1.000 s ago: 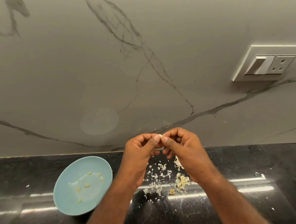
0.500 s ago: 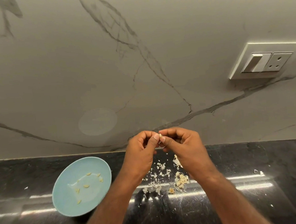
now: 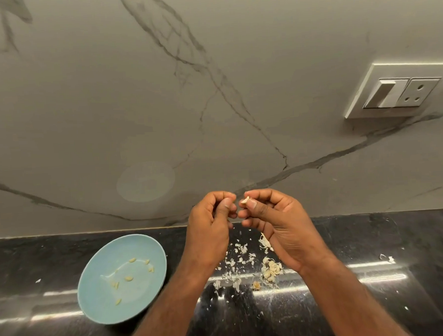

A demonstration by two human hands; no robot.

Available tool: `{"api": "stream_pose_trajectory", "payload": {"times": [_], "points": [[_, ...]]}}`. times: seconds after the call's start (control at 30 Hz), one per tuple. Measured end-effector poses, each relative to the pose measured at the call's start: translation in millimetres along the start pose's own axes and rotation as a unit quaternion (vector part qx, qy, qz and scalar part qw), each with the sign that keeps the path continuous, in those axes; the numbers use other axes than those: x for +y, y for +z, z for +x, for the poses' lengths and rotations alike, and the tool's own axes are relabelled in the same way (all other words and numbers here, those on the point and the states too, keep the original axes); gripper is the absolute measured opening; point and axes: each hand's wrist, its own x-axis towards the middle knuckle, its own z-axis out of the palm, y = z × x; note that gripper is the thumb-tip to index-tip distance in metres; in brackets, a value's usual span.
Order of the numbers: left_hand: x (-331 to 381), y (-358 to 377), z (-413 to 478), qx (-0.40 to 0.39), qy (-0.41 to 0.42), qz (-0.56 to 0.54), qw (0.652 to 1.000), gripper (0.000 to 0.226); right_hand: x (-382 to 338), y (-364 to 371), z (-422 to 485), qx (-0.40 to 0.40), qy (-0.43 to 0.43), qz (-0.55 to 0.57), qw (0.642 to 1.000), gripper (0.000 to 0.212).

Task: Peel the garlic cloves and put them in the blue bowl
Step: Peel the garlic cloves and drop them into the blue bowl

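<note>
While clear of left grip [image 3: 208,229], garlic clove [image 3: 245,200] in right grip [image 3: 278,222].

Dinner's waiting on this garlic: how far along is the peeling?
Done: several peeled cloves lie in the blue bowl, and skins litter the counter. In hand: the right hand pinches one clove, the left hand curled close beside it. Left: a small pile of cloves, apparently unpeeled, near the right wrist.
</note>
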Motion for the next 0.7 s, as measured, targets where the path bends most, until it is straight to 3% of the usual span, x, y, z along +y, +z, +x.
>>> {"api": "stream_pose_trajectory", "payload": {"times": [0.2,0.37,0.6,0.7], "points": [[5,-1,-4,-0.017,0.004,0.002,1.000,0.039,2,2,2,0.029,-0.014,-0.027,0.999,0.026],[5,-2,-5,-0.063,0.020,0.012,0.998,0.013,0,0,0,0.044,-0.025,-0.081,0.995,0.014],[7,-12,2,-0.109,0.111,0.125,0.980,0.015,-4,-6,1,0.003,0.004,-0.144,0.990,0.016],[10,-14,3,-0.148,0.062,0.092,0.983,0.022,-6,-5,1,-0.023,0.001,-0.140,0.990,0.020]]}}
